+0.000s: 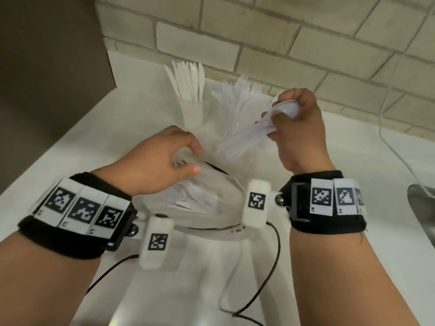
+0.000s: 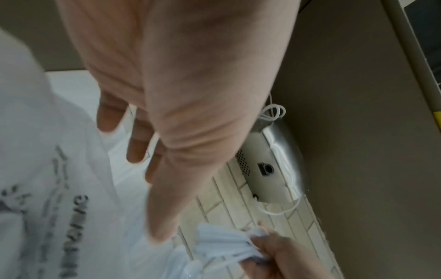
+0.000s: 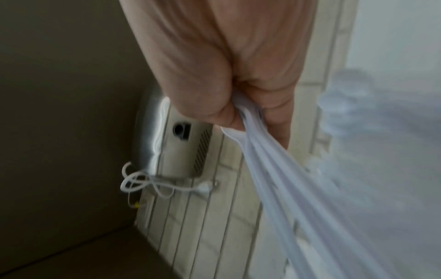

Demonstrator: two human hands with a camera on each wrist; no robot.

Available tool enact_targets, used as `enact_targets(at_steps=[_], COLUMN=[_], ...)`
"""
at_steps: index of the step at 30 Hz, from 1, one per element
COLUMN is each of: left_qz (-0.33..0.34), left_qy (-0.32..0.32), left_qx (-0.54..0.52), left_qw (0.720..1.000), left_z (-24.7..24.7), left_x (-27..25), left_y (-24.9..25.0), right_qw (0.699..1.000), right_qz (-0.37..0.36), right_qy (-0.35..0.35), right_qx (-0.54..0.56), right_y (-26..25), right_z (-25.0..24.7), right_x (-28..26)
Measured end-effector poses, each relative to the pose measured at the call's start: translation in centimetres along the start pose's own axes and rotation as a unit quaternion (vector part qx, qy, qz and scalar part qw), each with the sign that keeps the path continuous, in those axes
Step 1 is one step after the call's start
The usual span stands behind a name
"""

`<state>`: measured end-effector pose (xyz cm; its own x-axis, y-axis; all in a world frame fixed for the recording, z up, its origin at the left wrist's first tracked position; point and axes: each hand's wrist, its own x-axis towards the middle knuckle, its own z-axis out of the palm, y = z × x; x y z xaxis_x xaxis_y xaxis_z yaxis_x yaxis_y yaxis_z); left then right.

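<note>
My right hand (image 1: 280, 116) grips a bundle of white plastic spoons (image 1: 249, 135) by their bowl ends, above the counter and near the tiled wall. The handles point down-left toward a clear plastic bag (image 1: 207, 208) of white cutlery lying on the counter. My left hand (image 1: 196, 158) pinches the printed rim of that bag between thumb and fingers. The right wrist view shows the spoons (image 3: 274, 179) fanning out of the fist (image 3: 248, 120). In the left wrist view the bag (image 2: 59, 188) lies beside my fingers (image 2: 136, 147), and the spoon bundle (image 2: 224, 243) is below them.
A cup of white plastic knives (image 1: 191, 109) and a cluster of forks (image 1: 237, 97) stand against the tiled wall. A steel sink (image 1: 421, 203) is at the right edge. A brown cabinet side (image 1: 47, 67) stands at the left. Black cables (image 1: 270, 267) trail over the counter.
</note>
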<state>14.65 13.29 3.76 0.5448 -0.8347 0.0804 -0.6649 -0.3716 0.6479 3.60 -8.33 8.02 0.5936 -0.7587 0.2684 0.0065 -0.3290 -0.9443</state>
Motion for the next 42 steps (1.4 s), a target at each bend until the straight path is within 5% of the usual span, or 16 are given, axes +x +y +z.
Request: enact_targets(at_steps=[3, 7, 11, 15, 18, 24, 29, 33, 36, 39, 42], left_qz=[-0.083, -0.088, -0.084, -0.102, -0.110, -0.114, -0.111, -0.101, -0.100, -0.116, -0.122], left_qy=[-0.124, -0.188, -0.200, -0.204, -0.200, -0.198, -0.195, -0.175, -0.171, -0.174, -0.171], left_qx=[0.144, 0.140, 0.137, 0.127, 0.125, 0.129, 0.132, 0.124, 0.131, 0.138, 0.143], left_qw=[0.978, 0.968, 0.967, 0.965, 0.966, 0.965, 0.966, 0.972, 0.971, 0.968, 0.967], left_z=[-0.4, 1.2, 2.2, 2.4, 2.6, 2.8, 3.1, 3.1, 2.4, 2.1, 2.7], left_x=[-0.4, 0.4, 1.6, 1.9, 2.0, 2.0, 2.2, 1.8, 1.1, 0.2, -0.1], left_y=[-1.3, -0.9, -0.4, 0.1, 0.2, 0.3, 0.5, 0.2, -0.2, -0.7, -0.8], right_qw=[0.977, 0.945, 0.945, 0.951, 0.921, 0.901, 0.834, 0.835, 0.865, 0.898, 0.844], right_qz=[-0.124, -0.219, -0.206, -0.106, -0.040, -0.066, 0.019, -0.009, -0.073, -0.095, -0.053], right_qy=[0.158, 0.205, 0.156, 0.086, 0.038, 0.007, -0.089, -0.067, -0.091, -0.194, -0.379], right_qx=[-0.067, -0.131, -0.198, -0.278, -0.385, -0.429, -0.544, -0.545, -0.487, -0.384, -0.375], right_y=[-0.9, -1.5, 1.1, 4.1, 5.9, 5.7, 5.1, 2.7, -0.6, -3.2, -2.9], right_z=[-3.1, -3.1, -1.4, 0.0, 0.8, 0.3, 0.3, 0.4, 0.1, 1.1, 3.2], right_x=[3.6, 6.8, 8.9, 9.3, 9.2, 9.1, 9.7, 8.2, 5.3, 0.0, -4.9])
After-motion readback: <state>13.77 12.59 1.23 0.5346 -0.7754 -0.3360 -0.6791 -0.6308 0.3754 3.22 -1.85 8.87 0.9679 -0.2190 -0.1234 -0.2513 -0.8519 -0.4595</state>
